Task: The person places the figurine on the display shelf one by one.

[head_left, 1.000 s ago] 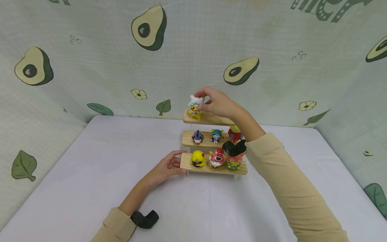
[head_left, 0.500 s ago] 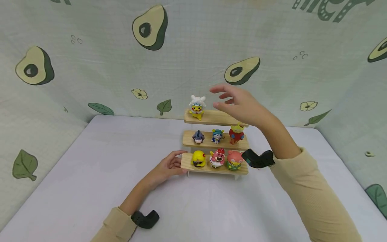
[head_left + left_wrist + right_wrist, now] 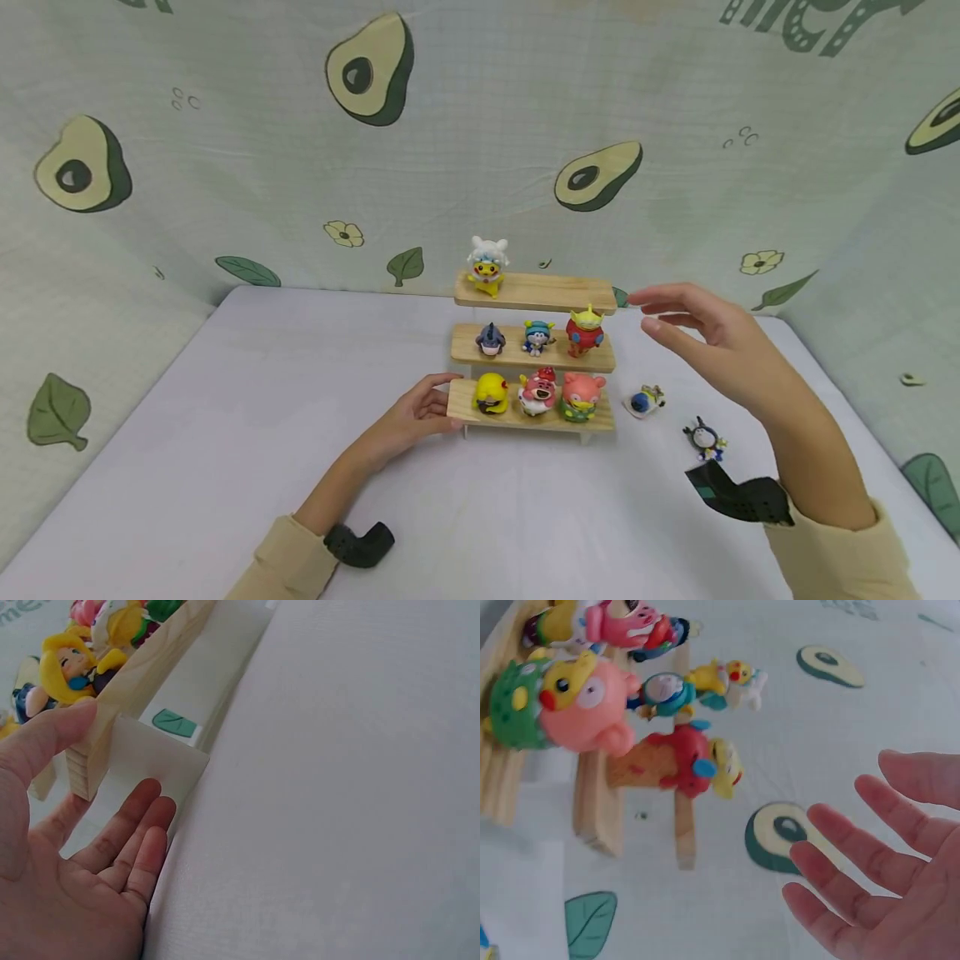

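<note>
A three-tier wooden display shelf (image 3: 459, 395) stands at the middle of the table, bearing several toy figurines. My left hand (image 3: 411, 418) grips the left end of its lowest board; in the left wrist view the thumb (image 3: 71, 724) lies on the wood and the other fingers are by the white support (image 3: 169, 742). On the top board a yellow figurine in a white hood (image 3: 487, 268) stands at the left end. My right hand (image 3: 708, 337), holding nothing, is in the air right of the shelf with its fingers spread. A figurine in red (image 3: 585, 333) is on the middle board.
Two small figurines lie on the table to the right: a blue and yellow one (image 3: 645, 402) and a dark-hooded one (image 3: 706, 439) below my right hand. Behind the white table (image 3: 315, 358) hangs a cloth backdrop (image 3: 480, 100) printed with avocados.
My right hand has let go of the white-hooded figurine on the top board and moved right and down, uncovering the two figurines on the table. The left hand stays on the shelf.
</note>
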A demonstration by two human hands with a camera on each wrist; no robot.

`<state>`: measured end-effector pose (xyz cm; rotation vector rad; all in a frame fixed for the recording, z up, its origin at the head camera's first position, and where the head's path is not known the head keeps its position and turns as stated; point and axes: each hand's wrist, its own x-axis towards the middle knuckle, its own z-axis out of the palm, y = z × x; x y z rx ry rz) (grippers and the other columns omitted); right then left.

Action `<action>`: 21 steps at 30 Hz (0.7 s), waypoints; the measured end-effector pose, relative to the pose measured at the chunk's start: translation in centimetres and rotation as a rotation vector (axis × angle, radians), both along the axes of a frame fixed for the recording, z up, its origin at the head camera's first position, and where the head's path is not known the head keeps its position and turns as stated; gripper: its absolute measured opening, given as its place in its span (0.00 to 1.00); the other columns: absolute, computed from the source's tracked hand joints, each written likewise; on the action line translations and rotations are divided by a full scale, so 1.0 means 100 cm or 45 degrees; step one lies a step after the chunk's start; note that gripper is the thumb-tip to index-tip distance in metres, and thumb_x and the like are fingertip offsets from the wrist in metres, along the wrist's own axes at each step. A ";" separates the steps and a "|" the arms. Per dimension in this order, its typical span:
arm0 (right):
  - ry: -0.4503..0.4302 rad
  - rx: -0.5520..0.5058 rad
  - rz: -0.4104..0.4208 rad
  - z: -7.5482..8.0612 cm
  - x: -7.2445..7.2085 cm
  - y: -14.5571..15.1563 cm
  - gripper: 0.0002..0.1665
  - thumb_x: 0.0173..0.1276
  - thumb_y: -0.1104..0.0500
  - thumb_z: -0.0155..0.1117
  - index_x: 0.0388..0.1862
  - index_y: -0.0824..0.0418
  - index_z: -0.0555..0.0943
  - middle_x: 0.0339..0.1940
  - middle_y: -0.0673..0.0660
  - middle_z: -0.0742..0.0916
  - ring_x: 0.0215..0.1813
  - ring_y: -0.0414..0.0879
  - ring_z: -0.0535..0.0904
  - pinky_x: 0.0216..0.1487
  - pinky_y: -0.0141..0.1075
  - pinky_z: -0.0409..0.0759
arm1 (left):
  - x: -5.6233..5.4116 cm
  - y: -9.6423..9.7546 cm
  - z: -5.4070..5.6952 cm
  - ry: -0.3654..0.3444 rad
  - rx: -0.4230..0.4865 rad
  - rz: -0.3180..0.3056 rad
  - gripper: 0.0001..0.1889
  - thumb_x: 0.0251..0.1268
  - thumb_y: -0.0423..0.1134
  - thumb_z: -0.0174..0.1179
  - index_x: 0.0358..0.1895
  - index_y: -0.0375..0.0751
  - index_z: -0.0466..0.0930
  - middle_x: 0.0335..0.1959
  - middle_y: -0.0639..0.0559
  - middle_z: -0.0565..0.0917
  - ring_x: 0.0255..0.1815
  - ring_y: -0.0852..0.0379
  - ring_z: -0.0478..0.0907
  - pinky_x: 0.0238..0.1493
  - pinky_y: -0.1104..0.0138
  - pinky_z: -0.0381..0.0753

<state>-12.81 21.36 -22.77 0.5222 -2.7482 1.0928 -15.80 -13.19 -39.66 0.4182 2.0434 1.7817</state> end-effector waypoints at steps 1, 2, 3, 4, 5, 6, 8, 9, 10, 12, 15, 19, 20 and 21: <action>-0.012 0.003 -0.021 -0.006 0.002 0.007 0.20 0.70 0.55 0.55 0.60 0.49 0.72 0.53 0.40 0.78 0.51 0.28 0.72 0.46 0.19 0.70 | 0.000 0.000 0.000 -0.001 0.000 -0.001 0.35 0.56 0.40 0.65 0.67 0.51 0.60 0.51 0.43 0.75 0.48 0.54 0.75 0.48 0.70 0.76; -0.023 0.001 -0.034 -0.012 0.004 0.014 0.20 0.70 0.55 0.55 0.60 0.50 0.72 0.52 0.39 0.78 0.50 0.28 0.72 0.45 0.19 0.70 | 0.000 0.000 0.000 -0.002 -0.001 -0.001 0.35 0.56 0.40 0.65 0.67 0.51 0.60 0.51 0.43 0.75 0.48 0.54 0.75 0.47 0.70 0.76; -0.033 -0.003 -0.040 -0.018 0.006 0.022 0.20 0.70 0.56 0.55 0.60 0.51 0.72 0.52 0.39 0.78 0.50 0.28 0.73 0.44 0.20 0.71 | 0.000 0.000 0.000 -0.002 0.001 -0.003 0.35 0.57 0.40 0.65 0.67 0.51 0.60 0.51 0.43 0.75 0.48 0.54 0.75 0.47 0.70 0.76; -0.055 -0.006 -0.057 -0.024 0.008 0.029 0.20 0.70 0.56 0.55 0.60 0.51 0.72 0.51 0.37 0.78 0.49 0.27 0.73 0.43 0.20 0.71 | 0.000 0.000 0.000 -0.002 0.002 -0.002 0.35 0.57 0.40 0.65 0.67 0.51 0.60 0.51 0.43 0.75 0.48 0.54 0.75 0.47 0.70 0.76; -0.078 -0.006 -0.077 -0.029 0.010 0.035 0.20 0.70 0.55 0.55 0.60 0.51 0.72 0.51 0.36 0.78 0.48 0.27 0.74 0.42 0.21 0.72 | 0.000 0.000 0.000 -0.003 0.006 0.000 0.35 0.56 0.40 0.65 0.67 0.51 0.60 0.51 0.43 0.75 0.48 0.54 0.75 0.47 0.70 0.76; -0.103 -0.002 -0.098 -0.034 0.012 0.041 0.20 0.70 0.55 0.55 0.60 0.52 0.72 0.50 0.36 0.78 0.47 0.27 0.74 0.41 0.22 0.72 | 0.000 -0.001 0.000 -0.002 0.007 0.001 0.35 0.56 0.39 0.65 0.67 0.51 0.60 0.51 0.43 0.75 0.48 0.54 0.75 0.47 0.71 0.76; -0.151 0.018 -0.139 -0.045 0.014 0.053 0.20 0.70 0.53 0.55 0.60 0.53 0.71 0.50 0.35 0.77 0.46 0.25 0.73 0.40 0.23 0.72 | 0.000 -0.001 -0.001 -0.001 0.010 0.002 0.35 0.56 0.39 0.65 0.67 0.51 0.60 0.51 0.43 0.75 0.48 0.54 0.75 0.48 0.71 0.76; -0.183 0.034 -0.157 -0.049 0.015 0.058 0.21 0.70 0.52 0.55 0.61 0.53 0.71 0.49 0.33 0.77 0.45 0.24 0.73 0.40 0.25 0.73 | 0.000 -0.001 -0.001 -0.001 0.012 0.000 0.35 0.56 0.39 0.65 0.67 0.51 0.60 0.51 0.43 0.75 0.49 0.54 0.75 0.48 0.71 0.76; -0.215 0.051 -0.174 -0.054 0.015 0.064 0.22 0.70 0.51 0.54 0.62 0.53 0.70 0.49 0.33 0.76 0.45 0.23 0.72 0.39 0.25 0.73 | 0.000 0.000 -0.001 -0.001 0.012 0.000 0.35 0.56 0.40 0.65 0.67 0.51 0.60 0.51 0.43 0.75 0.48 0.54 0.75 0.48 0.71 0.76; -0.274 0.083 -0.199 -0.064 0.016 0.075 0.24 0.70 0.50 0.54 0.63 0.55 0.69 0.49 0.31 0.75 0.44 0.20 0.71 0.39 0.26 0.73 | 0.000 0.000 -0.001 -0.002 0.010 -0.001 0.34 0.56 0.40 0.65 0.67 0.51 0.60 0.51 0.43 0.75 0.49 0.54 0.75 0.48 0.70 0.76; -0.358 0.127 -0.227 -0.079 0.015 0.090 0.27 0.70 0.48 0.54 0.63 0.58 0.68 0.52 0.37 0.76 0.44 0.20 0.68 0.42 0.35 0.74 | 0.000 0.000 -0.001 -0.009 0.008 0.001 0.34 0.57 0.40 0.65 0.67 0.51 0.61 0.51 0.43 0.75 0.49 0.53 0.75 0.48 0.70 0.76; -0.477 0.159 -0.259 -0.099 0.016 0.104 0.31 0.70 0.46 0.53 0.64 0.63 0.66 0.59 0.60 0.77 0.45 0.22 0.67 0.44 0.50 0.73 | 0.000 0.001 -0.001 -0.011 -0.002 0.004 0.34 0.56 0.40 0.65 0.67 0.52 0.61 0.51 0.43 0.75 0.49 0.53 0.74 0.48 0.70 0.76; -0.501 0.168 -0.264 -0.103 0.016 0.107 0.31 0.70 0.46 0.53 0.64 0.64 0.66 0.60 0.63 0.76 0.44 0.21 0.67 0.44 0.50 0.73 | 0.000 0.000 -0.001 -0.009 -0.005 0.004 0.34 0.56 0.40 0.65 0.67 0.52 0.61 0.51 0.43 0.75 0.49 0.53 0.74 0.48 0.70 0.76; -0.530 0.171 -0.267 -0.107 0.016 0.109 0.32 0.70 0.46 0.52 0.64 0.66 0.65 0.60 0.68 0.74 0.44 0.22 0.67 0.44 0.50 0.73 | 0.000 0.000 -0.001 -0.008 -0.007 0.004 0.34 0.56 0.40 0.65 0.67 0.52 0.61 0.51 0.43 0.75 0.49 0.53 0.75 0.48 0.70 0.76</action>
